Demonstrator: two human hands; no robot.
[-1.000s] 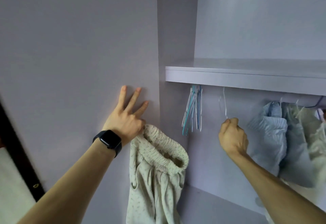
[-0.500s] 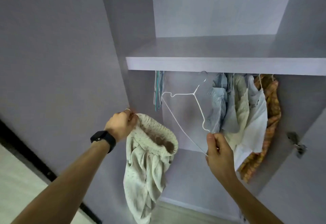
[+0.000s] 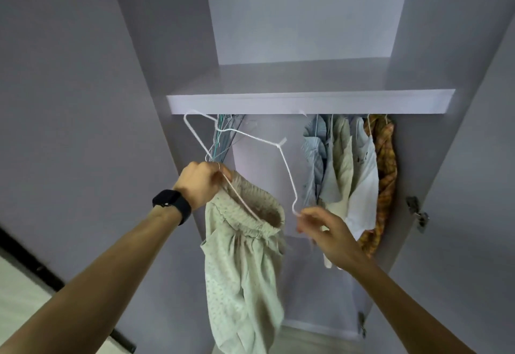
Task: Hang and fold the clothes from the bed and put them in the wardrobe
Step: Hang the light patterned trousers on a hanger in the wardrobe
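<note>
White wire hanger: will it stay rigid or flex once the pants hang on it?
It probably flexes: the white wire hanger looks thin. It is likely light, since the right hand holds one corner by its fingertips. The pale pants hang limp from the left hand and may slide along it.

Legible text, labels, brands, numbers, signs: none.
Item 1: white top (image 3: 362, 181), hanging just under the wardrobe shelf (image 3: 306, 101). It has small dark marks on the chest, too small to read.
Item 2: smartwatch (image 3: 172, 204), below and left of the wardrobe shelf. Its screen is dark, with nothing readable.
</note>
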